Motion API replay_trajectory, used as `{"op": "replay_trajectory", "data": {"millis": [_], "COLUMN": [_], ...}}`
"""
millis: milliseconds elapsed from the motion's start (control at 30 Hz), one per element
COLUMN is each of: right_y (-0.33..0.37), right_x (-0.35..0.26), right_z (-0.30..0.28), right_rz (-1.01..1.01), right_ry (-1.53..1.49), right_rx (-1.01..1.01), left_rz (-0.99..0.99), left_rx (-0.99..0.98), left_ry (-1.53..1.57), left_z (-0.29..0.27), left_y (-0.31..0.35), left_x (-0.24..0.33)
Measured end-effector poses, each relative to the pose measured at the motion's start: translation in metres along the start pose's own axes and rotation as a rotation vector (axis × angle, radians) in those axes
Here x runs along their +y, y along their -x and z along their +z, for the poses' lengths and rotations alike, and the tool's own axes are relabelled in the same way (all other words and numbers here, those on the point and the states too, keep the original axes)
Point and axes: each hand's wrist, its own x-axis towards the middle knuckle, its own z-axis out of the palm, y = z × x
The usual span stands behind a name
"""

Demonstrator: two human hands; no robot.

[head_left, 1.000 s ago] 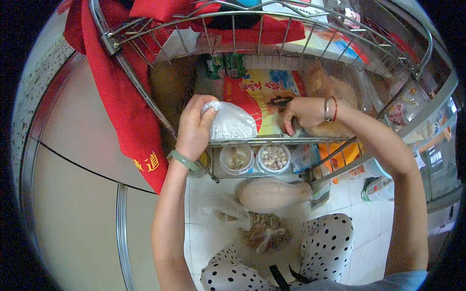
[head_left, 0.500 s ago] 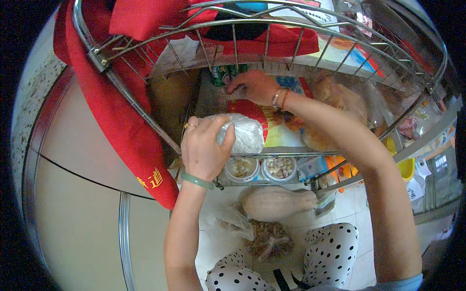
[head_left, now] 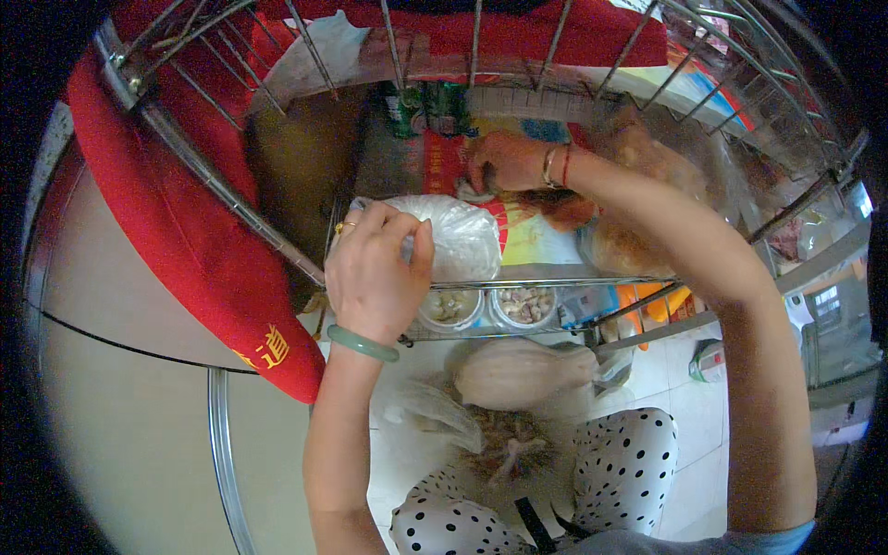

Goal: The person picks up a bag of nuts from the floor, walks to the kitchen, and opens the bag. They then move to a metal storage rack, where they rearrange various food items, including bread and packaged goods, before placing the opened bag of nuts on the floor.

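Note:
My left hand (head_left: 375, 268), with a ring and a green bangle, curls its fingers over the left end of a white plastic-wrapped bundle (head_left: 458, 240) at the front of the rack's shelf. Deeper in, my right hand (head_left: 513, 162) hangs over a red and yellow package (head_left: 536, 240). Its fingers are bent together by a small pale thing (head_left: 476, 191), too blurred to name. Just beyond that hand stand two green cans (head_left: 407, 111). Beside my right forearm lies a clear bag with brownish contents (head_left: 638, 185).
A wire basket (head_left: 476, 46) overhangs the shelf, and a red cloth (head_left: 176, 231) hangs at the left. Below are two open tubs (head_left: 524, 303) of pale pieces. On the tiled floor lie a pale squash (head_left: 518, 375) and a plastic bag of brown bits (head_left: 509, 444) between my knees.
My right hand has drawn back from the green cans toward the right, over the package, so both cans show more fully. My left hand stays at the white bundle. The view has shifted slightly.

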Motion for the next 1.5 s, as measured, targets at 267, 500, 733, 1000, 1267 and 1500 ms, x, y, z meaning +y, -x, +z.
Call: {"op": "replay_trajectory", "data": {"millis": [267, 500, 733, 1000, 1267, 1500], "right_y": [0.050, 0.088, 0.137, 0.221, 0.209, 0.183], "right_x": [-0.026, -0.028, -0.056, -0.056, -0.058, -0.040], "right_z": [-0.011, -0.020, -0.015, -0.046, -0.044, -0.047], "right_rz": [0.207, 0.222, -0.091, 0.246, 0.310, 0.640], "right_ry": [0.117, -0.242, 0.023, 0.234, 0.126, 0.798], "right_rx": [-0.397, -0.528, 0.047, 0.184, 0.185, 0.408], "left_rz": [0.025, 0.019, -0.008, 0.177, 0.199, 0.203], "left_rx": [0.021, 0.030, -0.028, 0.155, -0.117, -0.307], "left_ry": [-0.002, 0.010, 0.028, -0.006, 0.555, 0.534], "left_z": [0.000, 0.001, -0.001, -0.005, 0.035, 0.057], "left_y": [0.000, 0.001, -0.003, -0.002, -0.014, -0.006], "left_x": [-0.001, -0.002, 0.004, 0.026, 0.114, 0.104]}}
